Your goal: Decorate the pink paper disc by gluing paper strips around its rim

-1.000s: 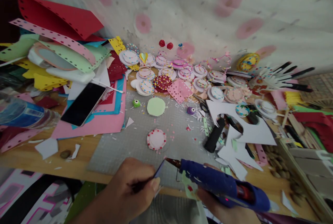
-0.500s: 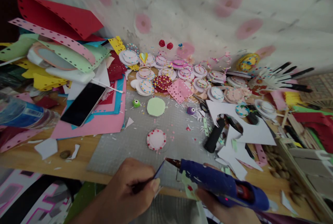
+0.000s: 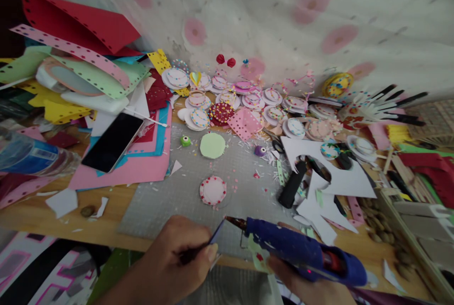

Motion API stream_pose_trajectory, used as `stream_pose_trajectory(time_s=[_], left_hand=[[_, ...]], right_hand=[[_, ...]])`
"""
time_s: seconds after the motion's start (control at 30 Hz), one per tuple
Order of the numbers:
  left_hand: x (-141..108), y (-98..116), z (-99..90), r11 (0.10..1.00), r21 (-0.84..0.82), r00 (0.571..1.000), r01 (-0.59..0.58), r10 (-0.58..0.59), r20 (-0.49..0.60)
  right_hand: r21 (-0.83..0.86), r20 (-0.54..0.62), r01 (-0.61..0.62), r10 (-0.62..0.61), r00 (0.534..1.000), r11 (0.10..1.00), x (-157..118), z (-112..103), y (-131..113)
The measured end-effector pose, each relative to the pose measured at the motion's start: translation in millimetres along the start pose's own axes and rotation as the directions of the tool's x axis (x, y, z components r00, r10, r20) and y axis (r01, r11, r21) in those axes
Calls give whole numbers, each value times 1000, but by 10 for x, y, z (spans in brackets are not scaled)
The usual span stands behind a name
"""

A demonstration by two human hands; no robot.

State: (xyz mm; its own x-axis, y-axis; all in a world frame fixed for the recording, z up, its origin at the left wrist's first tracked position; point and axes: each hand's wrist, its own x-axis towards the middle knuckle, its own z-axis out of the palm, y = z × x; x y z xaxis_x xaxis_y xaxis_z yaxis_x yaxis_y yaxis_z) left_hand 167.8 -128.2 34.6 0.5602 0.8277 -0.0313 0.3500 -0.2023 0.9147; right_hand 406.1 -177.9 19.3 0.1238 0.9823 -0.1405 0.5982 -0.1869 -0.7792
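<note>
Between thumb and fingers, my left hand (image 3: 177, 253) pinches a small, thin, dark bluish piece (image 3: 217, 231), its kind unclear, with the tip pointing up. A blue hot glue gun (image 3: 294, 248) lies in the grip of my right hand (image 3: 308, 281); its nozzle meets or nearly meets the piece's tip, and a red light glows on its body. Just beyond on the grey cutting mat (image 3: 149, 210) rests a white paper disc edged with red dots (image 3: 213, 190). Behind it lies a pale green paper disc (image 3: 212, 145), between a green one-eyed figure (image 3: 185, 141) and a purple one (image 3: 260, 150).
Many decorated paper discs (image 3: 196, 118) crowd the back of the table. On the left are a phone (image 3: 113, 142), coloured sheets and a plastic bottle (image 3: 31, 156). Cut white paper (image 3: 340, 168) and a black-handled tool (image 3: 293, 184) lie right, beside a cup of pens (image 3: 354, 106).
Almost nothing differs. Both hands, the glue gun and the small dark piece hold nearly the same place, while the view shifts very slightly.
</note>
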Motion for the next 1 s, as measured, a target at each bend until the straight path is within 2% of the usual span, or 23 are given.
stream_pose_trajectory(time_s=[0.2,0.37,0.77,1.0], left_hand=[[9,-1,2,999,-35,999,33,-32,14],[5,-14,-3,999,-37,999,40,-39,33],[28,-16,-2,1000,-6,1000,4,-4,17],[20,-28,-7,1000,-25,1000,-3,3,6]], right_hand=[[-33,80,4,-1,997,999,56,-29,-28],[0,31,-12,12,999,1000,52,-25,-30],[-52,43,11,-9,999,999,68,-63,-99],[30,0,-40,40,999,999,10,-3,5]])
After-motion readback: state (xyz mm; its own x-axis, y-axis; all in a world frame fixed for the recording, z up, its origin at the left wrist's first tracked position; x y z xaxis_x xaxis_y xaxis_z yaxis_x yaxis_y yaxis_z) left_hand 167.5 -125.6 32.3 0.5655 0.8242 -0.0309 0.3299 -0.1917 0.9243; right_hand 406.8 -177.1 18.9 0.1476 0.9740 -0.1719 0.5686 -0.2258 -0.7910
